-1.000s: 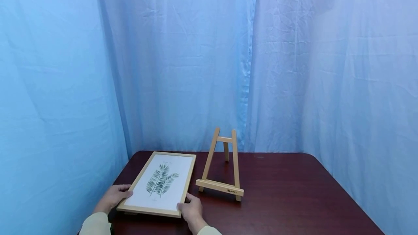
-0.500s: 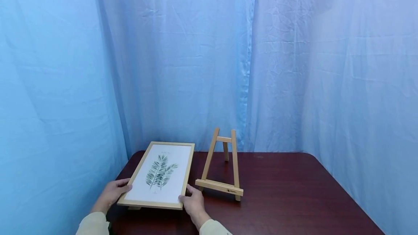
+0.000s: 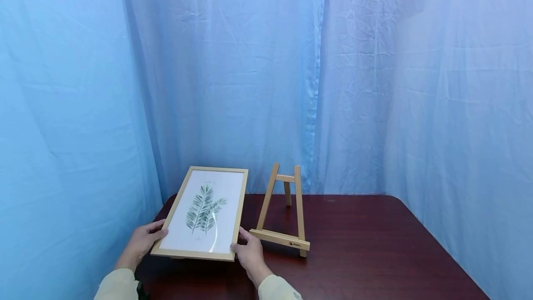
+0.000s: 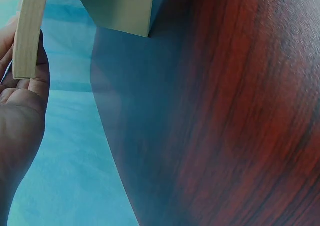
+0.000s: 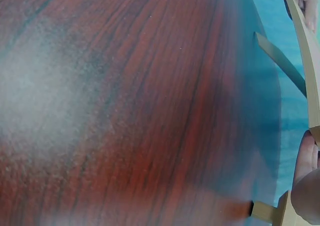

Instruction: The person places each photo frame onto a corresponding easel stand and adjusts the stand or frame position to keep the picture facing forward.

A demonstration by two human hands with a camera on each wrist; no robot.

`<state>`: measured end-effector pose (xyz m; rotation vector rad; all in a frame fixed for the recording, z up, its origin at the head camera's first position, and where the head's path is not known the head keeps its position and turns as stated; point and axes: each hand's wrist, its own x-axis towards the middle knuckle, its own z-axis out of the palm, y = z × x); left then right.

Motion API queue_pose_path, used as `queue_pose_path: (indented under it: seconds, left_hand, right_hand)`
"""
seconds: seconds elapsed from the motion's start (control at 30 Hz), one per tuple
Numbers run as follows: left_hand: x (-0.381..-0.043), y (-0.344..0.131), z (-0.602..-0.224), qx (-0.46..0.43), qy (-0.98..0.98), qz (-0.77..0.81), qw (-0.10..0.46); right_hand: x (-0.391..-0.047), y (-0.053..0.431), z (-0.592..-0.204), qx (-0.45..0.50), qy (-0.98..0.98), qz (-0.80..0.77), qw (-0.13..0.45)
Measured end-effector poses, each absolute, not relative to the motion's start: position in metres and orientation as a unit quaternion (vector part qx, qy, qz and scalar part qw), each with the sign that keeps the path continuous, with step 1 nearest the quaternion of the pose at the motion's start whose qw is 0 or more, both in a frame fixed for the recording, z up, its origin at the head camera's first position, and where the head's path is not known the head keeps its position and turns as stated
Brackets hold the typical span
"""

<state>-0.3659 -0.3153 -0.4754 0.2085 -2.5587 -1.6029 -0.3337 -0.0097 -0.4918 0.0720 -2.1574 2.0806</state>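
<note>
A light wooden picture frame (image 3: 202, 214) with a green leaf print leans back in both hands, its far end raised above the table. My left hand (image 3: 140, 243) grips its lower left edge, thumb on the front. At the lower right corner my right hand (image 3: 251, 254) pinches the edge the same way. In the left wrist view the frame's edge (image 4: 29, 40) lies against the left hand's fingers. A flat support leg (image 5: 281, 61) juts from behind the frame in the right wrist view. Just right of the frame stands a small wooden easel (image 3: 280, 238), its ledge bare.
The dark red-brown table (image 3: 366, 244) has rounded far corners and extends to the right of the easel. Light blue curtains (image 3: 250, 82) hang behind it and along both sides. The right hand is close to the easel's left foot.
The frame's far end has risen steadily, tilting it more upright. Both hands have moved up with it, still gripping its lower edges. The easel has stayed in place.
</note>
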Motion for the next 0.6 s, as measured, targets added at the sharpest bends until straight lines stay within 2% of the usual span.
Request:
queue_pose_path:
  seconds: [0.3,0.6]
  left_hand:
    - [-0.362,-0.313,-0.468,0.055,-0.836,-0.542,0.066]
    - [-0.364,-0.314,-0.464,0.037,-0.827,-0.557,0.067]
  right_hand:
    - [-0.337,-0.005,-0.484,0.026,-0.728,0.68,0.085]
    - [-0.342,0.0,-0.48,0.047,-0.714,0.696,0.057]
